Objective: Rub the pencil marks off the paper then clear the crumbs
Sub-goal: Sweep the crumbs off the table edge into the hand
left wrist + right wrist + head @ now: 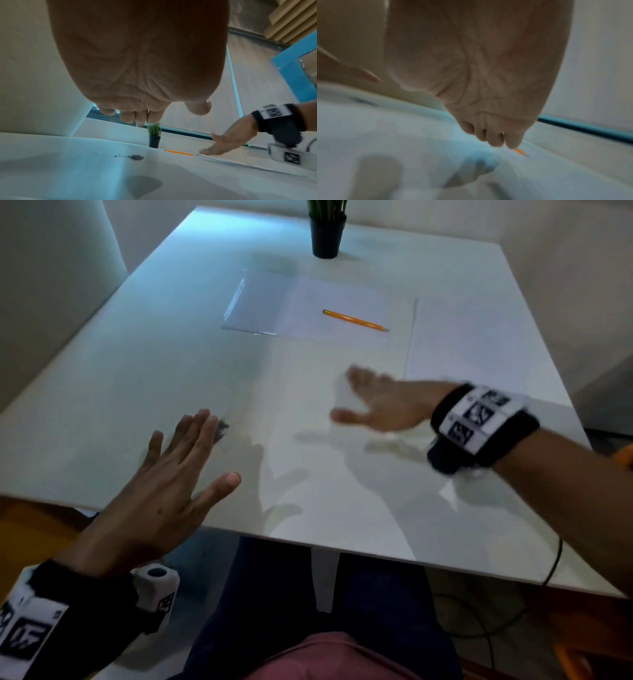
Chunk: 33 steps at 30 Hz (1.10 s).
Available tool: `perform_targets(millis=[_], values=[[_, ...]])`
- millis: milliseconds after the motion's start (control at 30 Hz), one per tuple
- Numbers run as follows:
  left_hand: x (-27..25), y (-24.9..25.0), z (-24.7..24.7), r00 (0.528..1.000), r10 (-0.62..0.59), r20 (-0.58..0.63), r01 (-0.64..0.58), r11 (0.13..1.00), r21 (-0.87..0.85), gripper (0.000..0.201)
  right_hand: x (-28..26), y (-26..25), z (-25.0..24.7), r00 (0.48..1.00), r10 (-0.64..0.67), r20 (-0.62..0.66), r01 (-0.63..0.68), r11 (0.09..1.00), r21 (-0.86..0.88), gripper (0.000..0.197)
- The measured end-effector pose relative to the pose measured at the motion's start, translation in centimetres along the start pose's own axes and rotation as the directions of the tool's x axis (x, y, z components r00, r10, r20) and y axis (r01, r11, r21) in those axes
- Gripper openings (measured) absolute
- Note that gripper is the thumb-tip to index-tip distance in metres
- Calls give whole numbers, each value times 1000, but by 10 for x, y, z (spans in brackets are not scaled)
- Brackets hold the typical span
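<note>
Grey eraser crumbs (222, 429), a light, loose, easily scattered pile on the glossy tabletop (102, 405) at the left hand (171, 474) fingertips, need flat-palm sweeping not pinching; both hands' grip flat, holding nothing, right hand (383, 409) on paper (308, 392).

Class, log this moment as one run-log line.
left hand: open, by crumbs | right hand: open, over paper | pencil: untouched

Crumbs (222, 429) on table (102, 412) just beyond left hand (164, 474) fingertips; pencil (355, 320) on paper (339, 302), beyond right hand (380, 405).
</note>
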<state>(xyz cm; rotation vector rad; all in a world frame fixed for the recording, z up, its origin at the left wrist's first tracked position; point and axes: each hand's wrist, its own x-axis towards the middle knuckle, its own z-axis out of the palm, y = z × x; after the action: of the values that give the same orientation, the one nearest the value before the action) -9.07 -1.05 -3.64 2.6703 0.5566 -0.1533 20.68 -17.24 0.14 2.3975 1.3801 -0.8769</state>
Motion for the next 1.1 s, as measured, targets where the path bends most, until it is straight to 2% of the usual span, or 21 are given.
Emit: perform_targets(millis=[67,100,133,200,233,267,300,333,400,467,533,633,733,833,933,1000,1033,1100], values=[[-1,-6,-1,1000,-23,3,23,1000,1,99,9,17,-17,986,168,18,-166,983,-75,139],[-2,-9,-1,999,-39,7,39,999,0,99,12,15,-16,982,183,52,-175,976,-126,143],[-2,-12,0,998,-55,13,55,998,-2,100,14,6,-11,986,141,84,-126,979,-162,144],[-1,-16,2,997,-74,29,75,997,-8,101,14,-30,6,990,-62,124,82,984,-160,135],[-1,-18,4,997,-73,38,73,997,-9,101,10,-48,13,976,-174,131,192,971,-141,128],[-1,-19,5,997,-66,42,67,998,-11,100,6,-61,16,961,-252,114,265,958,-113,123],[-1,-20,6,997,-60,40,60,998,-15,100,2,-66,15,957,-280,74,285,955,-79,120],[-1,-21,6,998,-57,35,58,998,-19,99,-2,-62,10,966,-257,20,258,965,-44,120],[-5,-22,6,998,-57,22,58,998,-27,96,-10,-37,3,992,-116,-38,116,993,-16,125],[-11,-24,8,998,-54,20,55,998,-36,93,-19,-13,4,997,56,53,-52,995,-85,135],[-18,-27,12,999,-35,16,36,998,-45,92,-24,-16,16,977,121,175,-93,982,-164,145],[-29,-33,18,1000,-28,-2,28,997,-72,92,-9,-79,33,987,-11,161,35,989,-145,150],[-42,-37,22,999,-42,-21,40,994,-103,92,14,-147,27,976,-187,113,203,966,-158,139],[-54,-44,26,995,-93,-48,86,989,-121,94,17,-162,6,946,-309,97,320,940,-121,124],[-58,-52,30,981,-187,-49,179,976,-124,100,15,-118,-6,981,-182,65,190,971,-146,140],[-57,-54,32,972,-233,-28,229,968,-99,105,16,-100,-2,991,-64,114,87,973,-214,148],[-55,-54,34,969,-246,-20,243,966,-88,108,19,-103,2,990,-47,131,76,971,-225,149],[-50,-54,34,963,-269,1,268,959,-88,110,29,-127,12,987,-108,119,132,967,-217,148]])
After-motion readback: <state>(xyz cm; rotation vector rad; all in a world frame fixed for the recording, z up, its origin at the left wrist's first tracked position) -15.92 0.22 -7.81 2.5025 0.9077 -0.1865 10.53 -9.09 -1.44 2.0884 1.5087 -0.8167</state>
